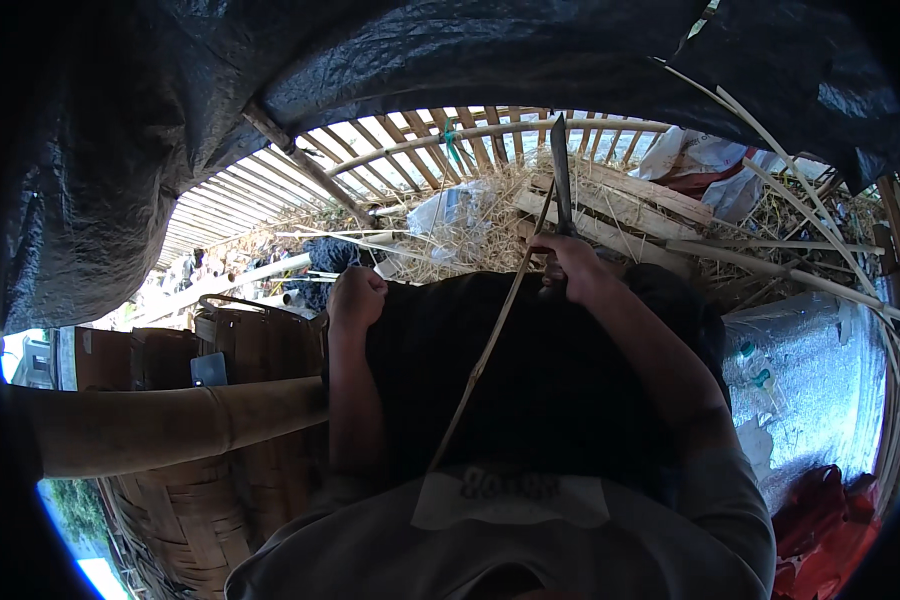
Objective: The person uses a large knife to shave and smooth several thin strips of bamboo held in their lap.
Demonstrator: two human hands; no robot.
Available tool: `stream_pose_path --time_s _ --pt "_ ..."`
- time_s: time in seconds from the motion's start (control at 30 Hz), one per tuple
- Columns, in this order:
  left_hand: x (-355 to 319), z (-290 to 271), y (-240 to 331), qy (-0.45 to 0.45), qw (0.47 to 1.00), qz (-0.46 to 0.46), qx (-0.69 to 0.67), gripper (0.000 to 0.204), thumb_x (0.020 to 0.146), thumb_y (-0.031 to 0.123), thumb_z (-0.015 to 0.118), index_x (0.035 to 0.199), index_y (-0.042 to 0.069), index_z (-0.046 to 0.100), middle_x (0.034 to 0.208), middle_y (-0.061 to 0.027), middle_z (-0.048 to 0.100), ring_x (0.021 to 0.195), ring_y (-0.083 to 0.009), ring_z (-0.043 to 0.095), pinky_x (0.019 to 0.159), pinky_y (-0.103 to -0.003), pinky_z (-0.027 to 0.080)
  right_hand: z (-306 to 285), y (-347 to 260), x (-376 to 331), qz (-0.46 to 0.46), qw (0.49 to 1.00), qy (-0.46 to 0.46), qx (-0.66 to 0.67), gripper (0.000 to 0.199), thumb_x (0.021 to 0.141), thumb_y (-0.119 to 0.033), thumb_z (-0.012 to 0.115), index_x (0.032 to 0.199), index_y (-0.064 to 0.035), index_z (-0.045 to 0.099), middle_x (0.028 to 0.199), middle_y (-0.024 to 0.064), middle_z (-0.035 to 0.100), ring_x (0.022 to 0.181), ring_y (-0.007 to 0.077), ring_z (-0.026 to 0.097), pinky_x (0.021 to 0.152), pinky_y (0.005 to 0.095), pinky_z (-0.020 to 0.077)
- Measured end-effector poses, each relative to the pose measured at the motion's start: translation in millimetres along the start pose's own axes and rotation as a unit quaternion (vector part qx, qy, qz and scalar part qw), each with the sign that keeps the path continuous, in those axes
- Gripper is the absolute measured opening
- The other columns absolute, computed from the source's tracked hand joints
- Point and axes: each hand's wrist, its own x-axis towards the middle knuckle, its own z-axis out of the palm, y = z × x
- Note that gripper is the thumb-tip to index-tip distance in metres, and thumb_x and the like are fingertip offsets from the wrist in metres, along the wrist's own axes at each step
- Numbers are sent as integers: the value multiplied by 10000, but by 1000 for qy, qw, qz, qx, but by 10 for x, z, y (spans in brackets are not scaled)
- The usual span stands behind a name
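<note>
My right hand [568, 266] is closed round the handle of a machete [562, 180], whose long dark blade points up and away from me. A thin bamboo strip [493, 345] passes by the fingers of that hand and slants down to my chest, across my dark-clothed lap [450, 370]. It seems pinched between the fingers and the machete, though the contact is partly hidden. My left hand [357, 297] makes a fist above my left knee. Whether anything is inside that fist cannot be made out.
A thick bamboo pole [170, 425] crosses at left, over a woven basket [185, 510]. Ahead lie straw [490, 225], wooden boards [640, 200] and a slatted bamboo fence [400, 150]. Black plastic sheeting [370, 60] hangs overhead. A silvery sheet [820, 370] and red plastic [825, 520] are at right.
</note>
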Motion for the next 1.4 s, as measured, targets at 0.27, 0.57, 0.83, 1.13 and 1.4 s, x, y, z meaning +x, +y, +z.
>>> stream_pose_path --time_s 0.27,0.57,0.83,1.13,1.4 --pt "249 -368 -543 219 974 -6 -48 84 756 137 688 794 89 744 823 -115 724 817 -314 702 738 -432 541 -17 87 -55 -71 997 -26 18 130 852 -163 707 887 -55 645 620 -33 461 444 76 312 447 248 271" --pt "481 -191 -500 -39 967 21 251 255 833 101 572 1046 60 706 1079 -208 681 1048 -354 653 918 -433 506 35 107 -161 -45 997 -56 -9 175 860 -188 705 948 -42 667 603 -34 431 464 88 317 470 263 285" --pt "-74 -2 1321 -222 921 79 -311 565 1044 467 373 1151 -44 590 935 -135 680 875 -204 672 729 -365 562 -34 60 -189 -63 995 -75 -23 165 856 -210 707 909 -60 663 552 -32 346 449 104 337 457 309 313" --pt "-294 839 1507 -430 657 -1 -619 354 1063 427 357 973 117 503 584 26 423 393 -86 396 369 -250 337 -196 -94 -69 -98 988 -78 -94 405 877 -455 702 782 -72 614 507 -47 339 409 93 311 428 273 240" --pt "-231 579 1495 -425 626 -73 -649 339 1071 421 352 962 136 499 528 28 380 336 -76 339 321 -226 270 -475 -565 36 -223 858 69 -457 704 916 -650 524 678 1 647 508 139 526 454 261 537 492 387 462"
